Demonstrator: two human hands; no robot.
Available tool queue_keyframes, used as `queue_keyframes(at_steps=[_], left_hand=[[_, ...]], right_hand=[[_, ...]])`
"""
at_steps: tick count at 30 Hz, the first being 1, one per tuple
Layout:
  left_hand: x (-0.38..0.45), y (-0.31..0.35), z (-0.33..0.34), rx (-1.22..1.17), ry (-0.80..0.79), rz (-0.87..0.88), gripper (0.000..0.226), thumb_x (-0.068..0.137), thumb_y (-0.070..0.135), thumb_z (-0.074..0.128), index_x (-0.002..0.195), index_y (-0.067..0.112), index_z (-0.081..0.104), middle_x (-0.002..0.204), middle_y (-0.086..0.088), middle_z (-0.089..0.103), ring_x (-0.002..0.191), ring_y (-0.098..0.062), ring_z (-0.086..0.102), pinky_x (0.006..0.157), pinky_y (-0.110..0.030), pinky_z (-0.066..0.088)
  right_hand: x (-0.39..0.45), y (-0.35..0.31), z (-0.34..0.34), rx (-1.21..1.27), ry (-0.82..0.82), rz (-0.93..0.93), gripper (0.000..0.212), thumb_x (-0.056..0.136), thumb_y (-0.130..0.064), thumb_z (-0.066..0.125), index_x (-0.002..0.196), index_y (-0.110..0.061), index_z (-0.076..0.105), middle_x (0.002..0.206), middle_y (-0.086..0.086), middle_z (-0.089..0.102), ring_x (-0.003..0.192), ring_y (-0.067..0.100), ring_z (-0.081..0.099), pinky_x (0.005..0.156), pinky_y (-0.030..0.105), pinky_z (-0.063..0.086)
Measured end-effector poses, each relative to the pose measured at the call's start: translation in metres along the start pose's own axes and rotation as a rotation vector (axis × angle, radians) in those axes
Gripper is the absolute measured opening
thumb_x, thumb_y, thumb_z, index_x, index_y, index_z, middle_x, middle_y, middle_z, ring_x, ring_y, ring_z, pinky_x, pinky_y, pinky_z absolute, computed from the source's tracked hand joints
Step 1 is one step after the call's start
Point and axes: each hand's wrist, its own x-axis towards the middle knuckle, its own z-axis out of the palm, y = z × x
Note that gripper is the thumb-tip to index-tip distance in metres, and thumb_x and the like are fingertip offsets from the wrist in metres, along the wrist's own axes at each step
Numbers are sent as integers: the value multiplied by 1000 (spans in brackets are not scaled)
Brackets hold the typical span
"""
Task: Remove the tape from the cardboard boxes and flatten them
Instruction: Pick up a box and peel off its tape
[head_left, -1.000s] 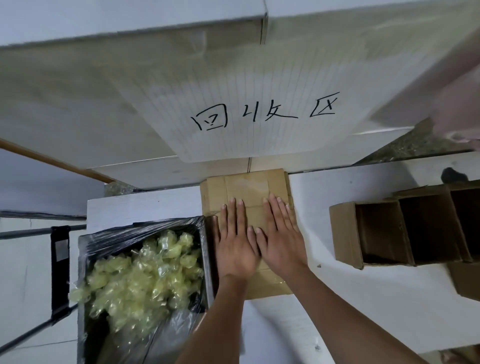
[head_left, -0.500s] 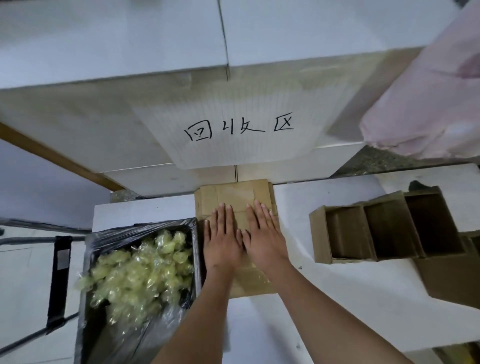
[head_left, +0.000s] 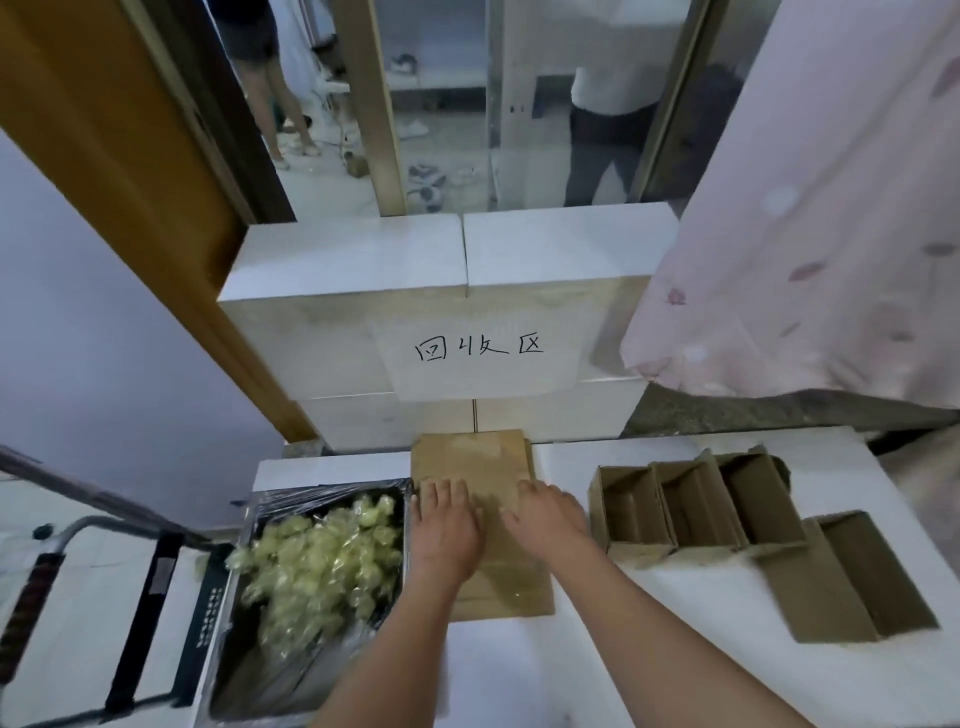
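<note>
The white worktop carries everything. At its left edge sits a black-lined bin heaped with crumpled tape. To the right stand open cardboard boxes, not yet collapsed. Between them, centre, lies the flattened box, its far end reaching the white blocks. The left hand and right hand rest on it side by side, fingers fairly straight, gripping nothing. Risk, as I judge it: once the pressure comes off, stiff creases may spring the cardboard up, or it could slide against the bin.
</note>
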Motion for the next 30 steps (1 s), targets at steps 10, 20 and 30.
queue_keyframes(at_steps=[10,20,30], left_hand=[[-71,13,-24,116,-49,185,52,104,39,28,148,12,36,152,-13,40,140,-31,36,115,-49,29],[-136,36,-14,109,-64,324,51,107,37,26,150,11,34,152,-15,39,140,-33,36,118,-54,25],[-173,105,-2,196,-56,514,54,107,40,23,153,12,32,153,-14,37,141,-32,34,116,-50,30]], right_hand=[[-100,-2,-5,-16,90,105,54,99,-46,39,143,-14,43,139,11,50,126,30,50,102,40,41],[-186,17,8,48,187,266,54,100,-51,39,138,-13,47,136,10,55,122,29,54,96,37,43],[-243,76,22,159,261,419,57,101,-50,38,146,-16,40,143,10,50,129,28,49,104,39,40]])
